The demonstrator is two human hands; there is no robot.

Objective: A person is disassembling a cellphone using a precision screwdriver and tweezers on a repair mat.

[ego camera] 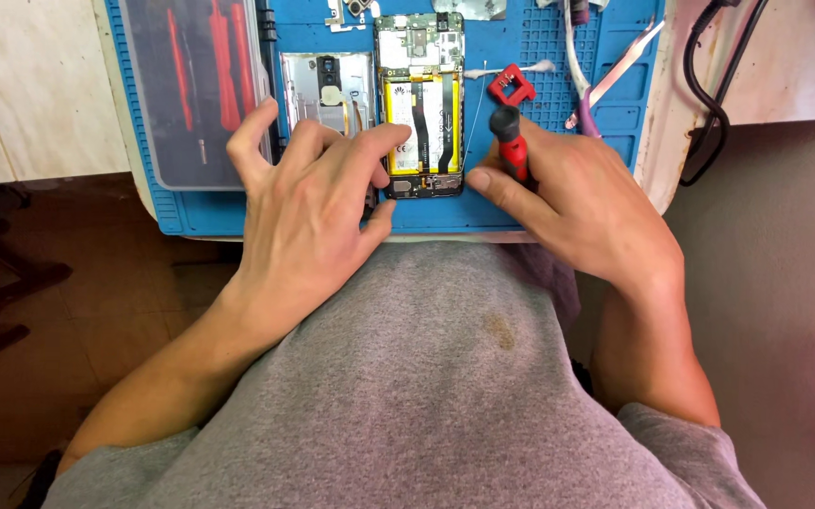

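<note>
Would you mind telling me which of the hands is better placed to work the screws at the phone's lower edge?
Probably the right hand: it holds the red screwdriver beside the opened phone. The left hand holds no tool; its fingers rest on the phone's lower part.

The opened phone (419,104) shows a glossy yellow battery film and small bare-metal shields, and at its 9 o'clock the detached back cover (327,90) is dull silver metal. Both lie on a matt blue, rubbery-looking work mat (558,57) with moulded ridges, where at 9 o'clock a smooth translucent plastic tool case (190,94) gives a soft sheen. The screwdriver (511,141) in the right hand (577,203) has a red and black matt plastic handle, and the grey shirt (426,377) at 6 o'clock is soft knitted cloth.
</note>
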